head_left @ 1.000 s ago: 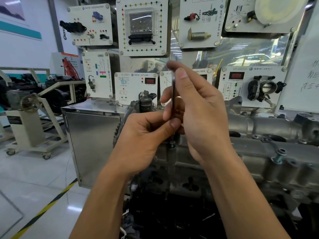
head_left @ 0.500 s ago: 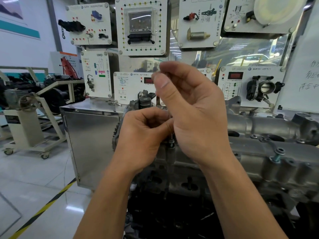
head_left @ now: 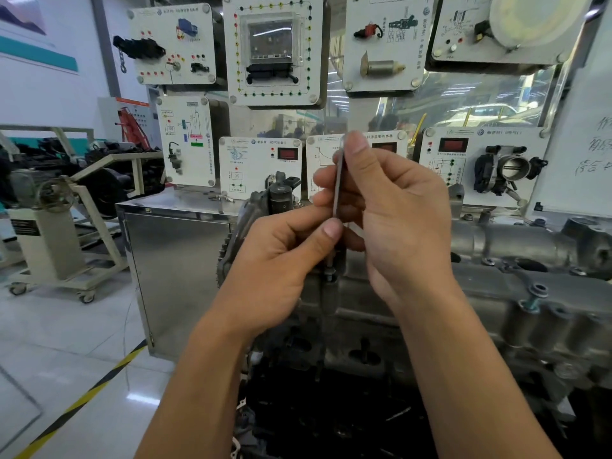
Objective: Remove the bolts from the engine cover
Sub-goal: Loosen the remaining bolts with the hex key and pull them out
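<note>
A thin metal hex key [head_left: 337, 187] stands upright with its lower end in a bolt [head_left: 330, 273] at the left end of the grey engine cover [head_left: 463, 293]. My right hand [head_left: 394, 213] pinches the key's upper part between thumb and fingers. My left hand [head_left: 281, 260] grips the key's lower shaft just above the bolt. Another bolt [head_left: 535, 294] sticks up, partly unscrewed, on the cover's right side.
A toothed sprocket [head_left: 228, 250] sits at the engine's left end. Behind stand a steel cabinet [head_left: 175, 260] and white display panels [head_left: 271, 51] with car parts. A trolley stand [head_left: 56, 240] is at left, beside yellow-black floor tape [head_left: 82, 402].
My right hand has turned on the key: its fingers curled over the top half a second ago, and now the thumb points up along the shaft again. My left hand stayed put.
</note>
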`<state>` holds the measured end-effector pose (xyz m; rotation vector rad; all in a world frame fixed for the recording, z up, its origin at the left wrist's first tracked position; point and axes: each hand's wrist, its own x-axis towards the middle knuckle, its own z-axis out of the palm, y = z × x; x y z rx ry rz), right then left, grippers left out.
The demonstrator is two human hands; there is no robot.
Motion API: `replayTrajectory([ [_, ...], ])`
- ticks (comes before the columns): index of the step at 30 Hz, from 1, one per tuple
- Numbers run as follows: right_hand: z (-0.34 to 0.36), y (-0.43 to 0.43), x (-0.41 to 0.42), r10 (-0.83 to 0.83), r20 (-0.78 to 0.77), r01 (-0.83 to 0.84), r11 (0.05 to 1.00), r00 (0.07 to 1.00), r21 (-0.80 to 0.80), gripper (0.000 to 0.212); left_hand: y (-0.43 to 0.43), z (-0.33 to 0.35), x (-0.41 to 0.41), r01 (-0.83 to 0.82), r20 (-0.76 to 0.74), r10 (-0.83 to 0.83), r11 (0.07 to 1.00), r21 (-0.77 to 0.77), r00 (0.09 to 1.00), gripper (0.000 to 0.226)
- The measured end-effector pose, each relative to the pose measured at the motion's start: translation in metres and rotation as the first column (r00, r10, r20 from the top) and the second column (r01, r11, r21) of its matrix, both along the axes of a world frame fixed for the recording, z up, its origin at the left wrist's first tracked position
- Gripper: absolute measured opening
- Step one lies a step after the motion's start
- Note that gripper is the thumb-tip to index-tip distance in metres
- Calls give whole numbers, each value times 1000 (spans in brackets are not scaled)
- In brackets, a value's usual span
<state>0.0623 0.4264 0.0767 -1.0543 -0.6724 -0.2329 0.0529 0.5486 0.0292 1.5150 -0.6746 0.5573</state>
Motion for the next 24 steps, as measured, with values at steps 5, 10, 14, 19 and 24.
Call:
replayTrajectory([
  [5, -3, -3, 9, -59, 141, 74, 992, 988, -106, 7, -1, 2, -1, -75, 8, 76, 995, -69, 997, 20],
  [10, -3, -10, 9, -179, 273, 231, 958, 945, -173, 9, -5, 3, 0, -147, 17, 151, 978, -147, 988, 13],
  [14, -2, -13, 8, -178, 306, 236, 957, 935, -166, 13, -11, 4, 0, -194, 37, 204, 964, -182, 978, 21],
  [19, -1, -16, 8, -169, 330, 246, 947, 929, -208, 14, -17, 5, 0, -277, 33, 287, 943, -183, 957, 35],
  [24, -3, -17, 13, -157, 318, 245, 934, 935, -261, 7, -6, 6, -4, -145, -11, 145, 989, -4, 989, 21],
])
